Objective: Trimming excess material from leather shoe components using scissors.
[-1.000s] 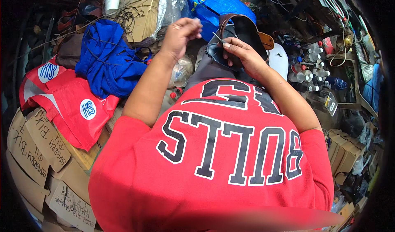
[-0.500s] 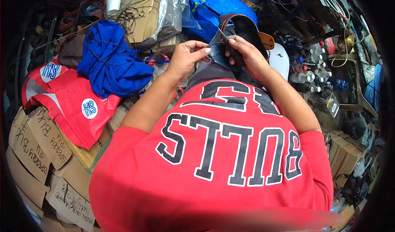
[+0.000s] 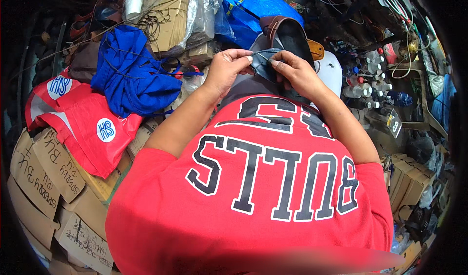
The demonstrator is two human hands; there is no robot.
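Both hands are up in front of my red shirt, close together over my lap. Between them is a dark grey, thin, flexible piece (image 3: pixel 263 64) with a pale line across it; its exact kind I cannot make out. My left hand (image 3: pixel 225 70) pinches its left edge between thumb and fingers. On the opposite side, my right hand (image 3: pixel 298 74) grips it with thumb and bent fingers, which partly cover it. Just beyond the hands lies a brown, shoe-like item (image 3: pixel 271 25) with a dark inside. Beside that show a tan leather-like piece (image 3: pixel 316 49) and a white rounded object (image 3: pixel 330 73).
To the left are a bundled blue cloth (image 3: pixel 129 73), a red bag (image 3: pixel 90 126) and flattened cardboard boxes (image 3: pixel 39 165). A shiny blue bag (image 3: pixel 273 0) and a white cup (image 3: pixel 134 4) are at the back. Several small bottles (image 3: pixel 366 91) stand at the right, near folded cardboard (image 3: pixel 409 182).
My right hand has turned and come down a little. The dark piece now shows flatter between both hands, and the thin strip that stuck up above my right fingers no longer shows there.
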